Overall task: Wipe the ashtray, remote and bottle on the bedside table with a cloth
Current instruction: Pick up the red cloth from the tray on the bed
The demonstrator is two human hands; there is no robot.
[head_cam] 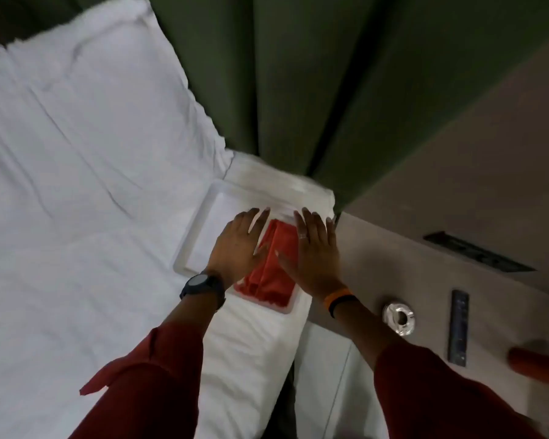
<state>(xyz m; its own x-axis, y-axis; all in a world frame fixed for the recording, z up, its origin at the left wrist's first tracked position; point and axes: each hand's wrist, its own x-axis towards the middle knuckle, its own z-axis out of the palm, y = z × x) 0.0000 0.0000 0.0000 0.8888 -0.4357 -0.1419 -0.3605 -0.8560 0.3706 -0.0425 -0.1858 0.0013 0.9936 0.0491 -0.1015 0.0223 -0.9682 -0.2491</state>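
A folded orange-red cloth (271,275) lies in a white tray (203,217) on the bed's right edge. My left hand (235,245) rests flat on the cloth's left side, fingers spread. My right hand (314,251) lies flat over its right side, fingers extended. Neither hand grips it. On the grey bedside table (425,280) to the right sit a shiny glass ashtray (398,318), a dark remote (458,327) and, at the frame edge, a red-orange bottle (539,365) lying on its side.
White bed linen (76,185) fills the left side. A green padded headboard (298,74) rises behind. A dark slot panel (476,251) is set in the grey surface at the back right. A gap runs between bed and table.
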